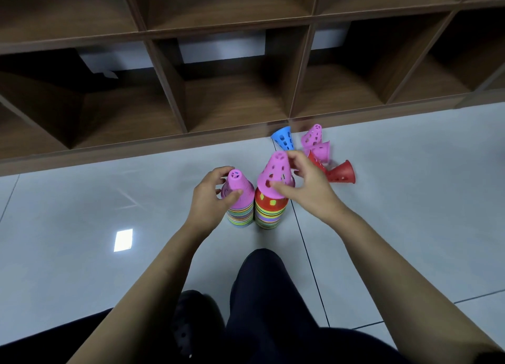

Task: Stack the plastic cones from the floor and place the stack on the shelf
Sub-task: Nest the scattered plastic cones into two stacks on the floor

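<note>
Two multicoloured stacks of perforated plastic cones stand side by side on the grey tile floor. My left hand [211, 197] grips the left stack [240, 213] around its pink top cone. My right hand [306, 184] holds a pink cone [274, 174], tilted, sitting on top of the right stack [269, 213], whose upper cone is red. Loose cones lie just behind: a blue cone [284, 139], two pink cones [314, 137] and two red cones [341, 172]. The brown wooden shelf [235, 104] with open cubbies stands right behind them.
My dark-clothed knee and shoe [259, 295] are just in front of the stacks. Open floor stretches to the left and right. A bright light reflection [123, 240] shows on the tiles at the left. The shelf's base edge runs along the floor behind the cones.
</note>
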